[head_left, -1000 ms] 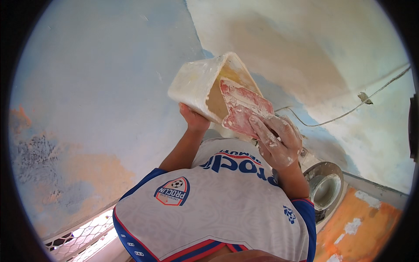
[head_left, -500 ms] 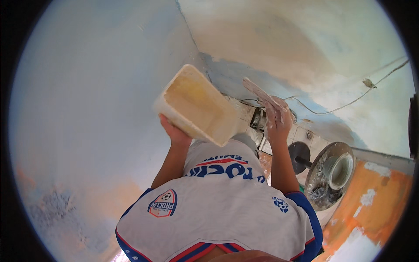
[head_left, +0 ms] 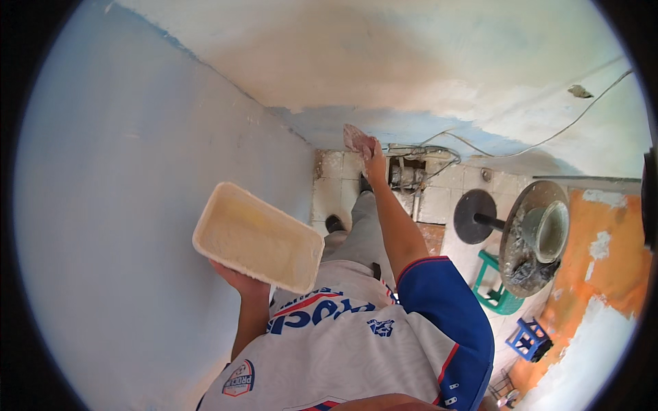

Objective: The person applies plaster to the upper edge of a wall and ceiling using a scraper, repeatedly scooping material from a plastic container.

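Observation:
My left hand (head_left: 236, 274) grips a white rectangular plastic tub (head_left: 258, 236) from beneath, at waist level on the left; its inside shows a thin beige coating. My right hand (head_left: 373, 159), dusted white, is stretched toward the far wall and closed on a flat, plaster-smeared pinkish putty applicator (head_left: 355, 137). I cannot tell whether the applicator touches the wall (head_left: 384, 75), which is patchy cream and pale blue. A pale blue wall (head_left: 123, 219) rises along my left.
On the right, a round table (head_left: 513, 259) carries a grey bucket (head_left: 550, 229). A green stool (head_left: 492, 296) and blue stool (head_left: 528, 342) stand near an orange, patched wall (head_left: 603, 260). Loose cables (head_left: 445, 154) and a hole with pipes (head_left: 408, 175) lie at the far wall's foot.
The applicator has come out of the tub and moved up and away with my right hand. The tub has turned more level and moved down-left. My view now takes in more floor.

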`<state>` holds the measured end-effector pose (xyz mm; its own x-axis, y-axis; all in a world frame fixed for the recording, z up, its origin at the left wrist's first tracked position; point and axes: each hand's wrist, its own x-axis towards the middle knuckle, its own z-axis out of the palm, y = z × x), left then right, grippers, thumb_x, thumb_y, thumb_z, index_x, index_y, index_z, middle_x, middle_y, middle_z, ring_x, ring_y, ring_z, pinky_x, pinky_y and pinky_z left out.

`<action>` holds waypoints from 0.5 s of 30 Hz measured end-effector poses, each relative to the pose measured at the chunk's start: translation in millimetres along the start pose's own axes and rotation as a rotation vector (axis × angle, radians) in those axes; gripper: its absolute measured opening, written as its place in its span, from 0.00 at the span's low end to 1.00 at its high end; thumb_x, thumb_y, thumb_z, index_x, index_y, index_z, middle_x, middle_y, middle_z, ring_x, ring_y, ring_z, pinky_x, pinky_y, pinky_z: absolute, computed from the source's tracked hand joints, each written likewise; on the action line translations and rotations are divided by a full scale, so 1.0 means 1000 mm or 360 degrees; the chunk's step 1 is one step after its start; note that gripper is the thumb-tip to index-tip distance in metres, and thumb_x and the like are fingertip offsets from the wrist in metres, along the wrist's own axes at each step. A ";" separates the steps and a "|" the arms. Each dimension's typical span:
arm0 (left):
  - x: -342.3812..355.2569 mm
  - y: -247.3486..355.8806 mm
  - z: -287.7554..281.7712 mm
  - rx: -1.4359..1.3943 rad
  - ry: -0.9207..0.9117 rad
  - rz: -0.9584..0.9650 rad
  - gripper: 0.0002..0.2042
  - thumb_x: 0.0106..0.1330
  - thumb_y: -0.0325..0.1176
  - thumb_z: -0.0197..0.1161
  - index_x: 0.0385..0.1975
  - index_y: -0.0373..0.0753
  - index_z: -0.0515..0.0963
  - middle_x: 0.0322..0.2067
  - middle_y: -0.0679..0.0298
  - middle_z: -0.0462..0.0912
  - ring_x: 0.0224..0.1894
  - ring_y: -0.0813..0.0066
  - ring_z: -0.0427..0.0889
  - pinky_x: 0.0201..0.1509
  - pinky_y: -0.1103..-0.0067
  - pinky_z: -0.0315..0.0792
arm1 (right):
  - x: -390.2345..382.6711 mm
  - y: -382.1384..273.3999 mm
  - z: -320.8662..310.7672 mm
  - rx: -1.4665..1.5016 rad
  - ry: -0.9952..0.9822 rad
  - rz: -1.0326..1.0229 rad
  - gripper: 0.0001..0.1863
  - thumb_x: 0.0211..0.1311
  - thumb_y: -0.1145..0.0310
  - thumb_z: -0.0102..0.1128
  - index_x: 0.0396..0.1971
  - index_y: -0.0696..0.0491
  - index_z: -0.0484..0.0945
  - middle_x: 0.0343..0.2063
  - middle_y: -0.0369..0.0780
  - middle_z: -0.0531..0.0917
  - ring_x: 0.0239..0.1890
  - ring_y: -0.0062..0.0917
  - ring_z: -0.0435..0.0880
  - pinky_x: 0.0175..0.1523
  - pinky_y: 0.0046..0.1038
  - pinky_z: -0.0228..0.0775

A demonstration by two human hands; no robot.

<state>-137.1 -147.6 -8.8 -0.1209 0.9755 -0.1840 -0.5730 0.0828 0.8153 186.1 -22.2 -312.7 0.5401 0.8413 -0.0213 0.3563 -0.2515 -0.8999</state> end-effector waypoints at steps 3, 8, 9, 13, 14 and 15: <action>0.003 0.006 -0.002 -0.0083 0.0140 -0.0112 0.29 0.78 0.61 0.39 0.66 0.45 0.67 0.59 0.66 0.75 0.60 0.69 0.78 0.60 0.70 0.78 | 0.026 -0.007 0.016 0.0165 0.0161 -0.0028 0.22 0.74 0.64 0.57 0.62 0.57 0.70 0.40 0.52 0.86 0.43 0.41 0.88 0.43 0.38 0.78; 0.008 0.008 0.002 0.0113 0.0399 -0.0177 0.29 0.79 0.60 0.38 0.65 0.46 0.68 0.59 0.66 0.75 0.59 0.70 0.78 0.59 0.70 0.79 | 0.067 0.010 0.025 0.0176 0.0528 -0.0091 0.17 0.74 0.66 0.58 0.56 0.58 0.73 0.32 0.48 0.86 0.33 0.37 0.87 0.39 0.36 0.77; 0.008 0.006 0.000 0.0116 0.0394 -0.0176 0.29 0.79 0.60 0.38 0.65 0.46 0.68 0.59 0.66 0.75 0.59 0.70 0.78 0.58 0.70 0.79 | 0.072 0.012 0.023 0.0201 0.0564 -0.0046 0.16 0.74 0.68 0.57 0.56 0.58 0.73 0.32 0.46 0.85 0.31 0.33 0.85 0.38 0.33 0.76; -0.001 0.005 -0.009 0.0124 0.0485 -0.0162 0.29 0.79 0.60 0.38 0.66 0.46 0.68 0.59 0.66 0.76 0.59 0.70 0.79 0.58 0.70 0.79 | 0.051 -0.028 0.014 0.0402 0.0484 0.0139 0.11 0.71 0.75 0.57 0.51 0.58 0.76 0.36 0.51 0.86 0.37 0.47 0.86 0.44 0.40 0.77; -0.002 0.005 -0.010 0.0139 0.0499 -0.0158 0.29 0.79 0.60 0.38 0.66 0.46 0.68 0.59 0.66 0.76 0.59 0.70 0.79 0.58 0.70 0.79 | 0.048 -0.023 0.020 0.0406 0.0477 0.0142 0.11 0.71 0.75 0.57 0.51 0.58 0.76 0.36 0.51 0.86 0.37 0.47 0.86 0.44 0.40 0.77; 0.002 0.005 -0.005 0.0150 0.0477 -0.0170 0.29 0.79 0.60 0.38 0.66 0.46 0.68 0.59 0.66 0.76 0.59 0.70 0.79 0.58 0.70 0.79 | 0.048 -0.008 0.022 0.0398 0.0461 -0.0051 0.12 0.71 0.74 0.57 0.51 0.58 0.76 0.36 0.51 0.86 0.38 0.47 0.86 0.44 0.41 0.77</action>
<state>-144.5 -146.4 -8.0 -0.3055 0.8579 -0.4131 -0.5196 0.2134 0.8274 192.8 30.9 -316.5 0.7377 0.6676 0.1005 0.1989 -0.0726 -0.9773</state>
